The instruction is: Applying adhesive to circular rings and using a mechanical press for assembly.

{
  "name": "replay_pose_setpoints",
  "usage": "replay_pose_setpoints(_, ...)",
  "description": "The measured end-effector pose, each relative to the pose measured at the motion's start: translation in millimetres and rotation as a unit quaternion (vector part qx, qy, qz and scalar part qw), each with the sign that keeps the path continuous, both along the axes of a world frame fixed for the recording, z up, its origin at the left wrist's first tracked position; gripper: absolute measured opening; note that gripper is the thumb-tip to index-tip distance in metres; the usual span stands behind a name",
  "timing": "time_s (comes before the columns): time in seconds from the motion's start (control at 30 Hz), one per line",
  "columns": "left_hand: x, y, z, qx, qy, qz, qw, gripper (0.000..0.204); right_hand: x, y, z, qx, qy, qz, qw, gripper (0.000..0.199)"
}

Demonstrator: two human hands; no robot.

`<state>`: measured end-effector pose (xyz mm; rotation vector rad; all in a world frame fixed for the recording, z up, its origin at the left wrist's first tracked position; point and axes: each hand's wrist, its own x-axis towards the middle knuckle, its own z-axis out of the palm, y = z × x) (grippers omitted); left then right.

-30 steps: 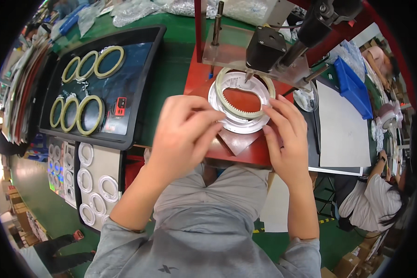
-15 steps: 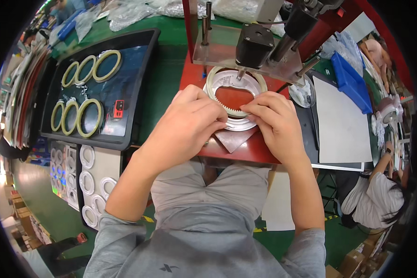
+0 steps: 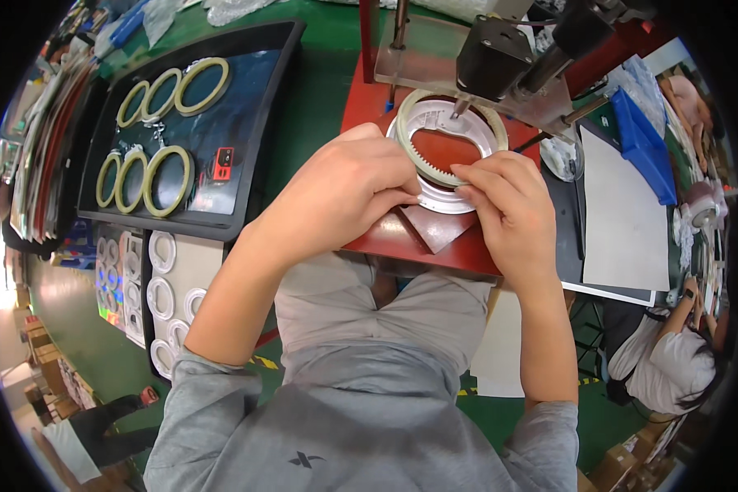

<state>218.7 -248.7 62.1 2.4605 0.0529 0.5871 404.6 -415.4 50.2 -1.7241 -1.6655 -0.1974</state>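
A cream toothed ring (image 3: 498, 123) lies tilted over a white round housing (image 3: 449, 200) on the red base of a press. My left hand (image 3: 354, 184) is closed at the left front of the two parts. Its thumb and fingertips meet at the white housing's rim, and the back of the hand hides part of that side. With thumb and fingers pinched, my right hand (image 3: 512, 197) holds the front right edge of the cream ring. Inner teeth show along the ring's near left side.
A black motor block (image 3: 492, 56) and clear plate hang just above the parts. Left stands a black tray (image 3: 258, 164) with several cream rings and a red device (image 3: 223, 164). White rings (image 3: 162, 297) lie lower left. A blue bin (image 3: 644, 148) is at right, near a seated person (image 3: 664, 361).
The whole view has shifted, so the bench and parts sit higher and farther right in the picture. Both hands stay at the ring and housing with nearly the same grip.
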Motion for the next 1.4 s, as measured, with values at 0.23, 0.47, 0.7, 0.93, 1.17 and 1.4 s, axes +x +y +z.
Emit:
replay_pose_setpoints(0.23,-24.3,-33.3,-10.9,0.170,-0.017,0.093,0.981,0.034,2.2,0.9,0.0,-0.016,-0.004,0.010,1.000,0.026)
replay_pose_setpoints(0.47,-21.7,-40.4,-22.9,0.092,-0.042,0.110,0.989,0.043,-2.4,-1.9,1.8,-0.011,-0.064,0.008,0.998,0.025)
replay_pose_setpoints(0.7,-24.9,-47.5,-30.2,0.073,-0.052,0.145,0.985,0.045,-19.2,-6.6,5.2,-0.014,-0.109,-0.018,0.994,0.027)
replay_pose_setpoints(0.93,-30.1,-59.2,-36.5,-0.017,-0.081,0.175,0.981,0.046,-33.0,-4.5,0.0,-0.004,-0.092,-0.028,0.995,0.027)
replay_pose_setpoints(1.17,-24.0,-54.6,-31.0,-0.057,-0.109,0.201,0.972,0.034,-36.0,-0.7,0.8,-0.005,-0.084,-0.030,0.996,0.025)
replay_pose_setpoints(1.4,-2.3,-45.1,-27.5,-0.066,-0.112,0.274,0.953,0.028,-37.4,1.8,6.8,-0.020,-0.081,-0.029,0.996,0.022)
